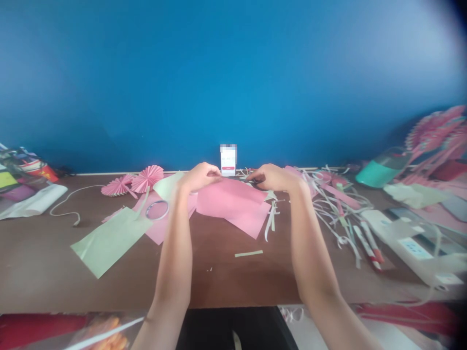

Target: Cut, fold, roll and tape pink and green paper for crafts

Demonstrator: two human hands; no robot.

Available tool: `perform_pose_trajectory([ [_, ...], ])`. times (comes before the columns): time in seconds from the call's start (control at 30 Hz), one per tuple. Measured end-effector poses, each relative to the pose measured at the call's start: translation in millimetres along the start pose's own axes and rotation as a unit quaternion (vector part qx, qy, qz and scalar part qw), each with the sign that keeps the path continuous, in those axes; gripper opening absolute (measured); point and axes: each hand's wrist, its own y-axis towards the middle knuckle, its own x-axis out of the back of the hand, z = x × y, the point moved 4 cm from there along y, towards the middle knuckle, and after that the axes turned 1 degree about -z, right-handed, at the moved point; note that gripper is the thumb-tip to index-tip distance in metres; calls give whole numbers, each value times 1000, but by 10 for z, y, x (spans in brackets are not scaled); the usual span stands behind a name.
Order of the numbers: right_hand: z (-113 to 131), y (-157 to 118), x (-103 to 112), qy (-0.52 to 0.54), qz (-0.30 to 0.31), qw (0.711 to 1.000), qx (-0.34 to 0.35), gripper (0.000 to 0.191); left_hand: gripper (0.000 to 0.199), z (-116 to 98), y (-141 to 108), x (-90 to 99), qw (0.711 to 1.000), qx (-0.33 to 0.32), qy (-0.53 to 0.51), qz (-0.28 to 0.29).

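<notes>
A pink sheet of paper (233,204) lies a little curved in the middle of the brown table. At its far left edge my left hand (200,177) closes its thumb and fingers on the paper. Near the far right edge is my right hand (270,178), its index finger bent toward the left and the other fingers curled. What the right fingers hold, if anything, I cannot make out. Between the hands, just beyond the sheet, a phone (228,160) stands upright against the blue wall. Thin paper strips (271,218) lie below the right hand.
Left of my arms are a green sheet (113,240), a tape roll (157,210), pink paper fans (147,179) and a white cable (65,199). To the right lie tangled strips (328,209), markers (368,245), a power strip (401,243) and a teal container (381,170).
</notes>
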Motion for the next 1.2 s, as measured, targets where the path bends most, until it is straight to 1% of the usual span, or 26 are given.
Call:
perform_pose_trajectory([
  [0.23, -35, -2, 19, -14, -5, 1000, -1, 52, 40, -8, -39, 23, 1000, 7, -15, 8],
  [0.47, -29, -11, 15, -7, 9, 1000, -15, 54, 38, -33, -30, 34, 1000, 9, 14, -4],
  [0.73, 33, 13, -10, 31, 1, 999, 25, 51, 40, -107, -63, 10, 1000, 16, 1, -4],
  [0.83, 23, 19, 0, 20, -9, 999, 32, 50, 38, -121, -68, 7, 1000, 19, -2, -1],
  [0.97, 3, 18, 7, -5, -8, 1000, 26, 50, 40, -125, -72, 12, 1000, 22, -3, 0],
  [1.1, -23, 10, 6, 4, -5, 1000, 5, 53, 43, -100, -74, 22, 1000, 22, -9, -2],
  [1.2, -38, -4, 16, 5, -6, 1000, -2, 53, 41, -62, -69, 30, 1000, 20, -13, -2],
])
